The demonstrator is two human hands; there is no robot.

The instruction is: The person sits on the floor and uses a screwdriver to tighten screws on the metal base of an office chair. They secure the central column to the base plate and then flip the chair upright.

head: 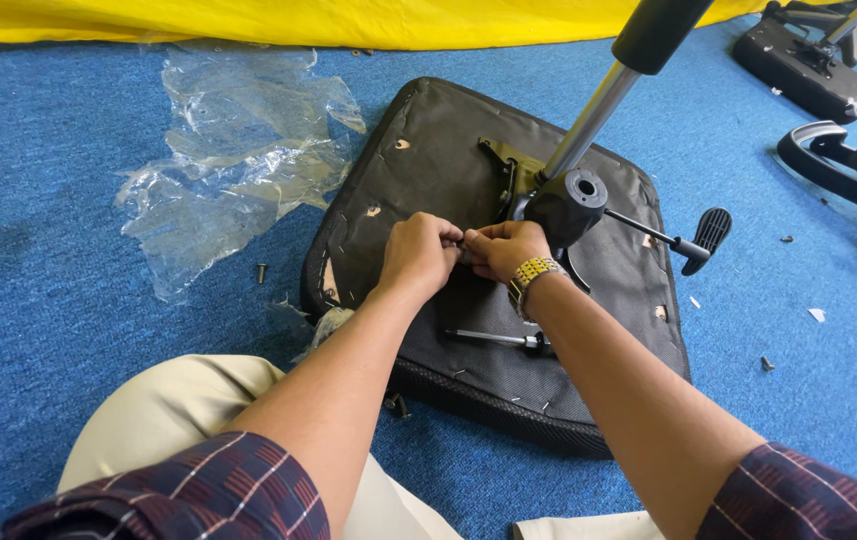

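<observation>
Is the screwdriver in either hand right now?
No, the screwdriver lies loose on the upturned seat cushion, below the right hand and left hand, which meet near the mechanism.

**Bright, even light and a sharp view**

We see soft, bright daylight across the blue carpet [69, 300], with only faint shadows under the forearms and the seat base [469, 200]. The clear plastic sheet [239, 150] and chrome column [589, 120] show glare. Edges bend slightly; the nearest sleeves blur.
</observation>
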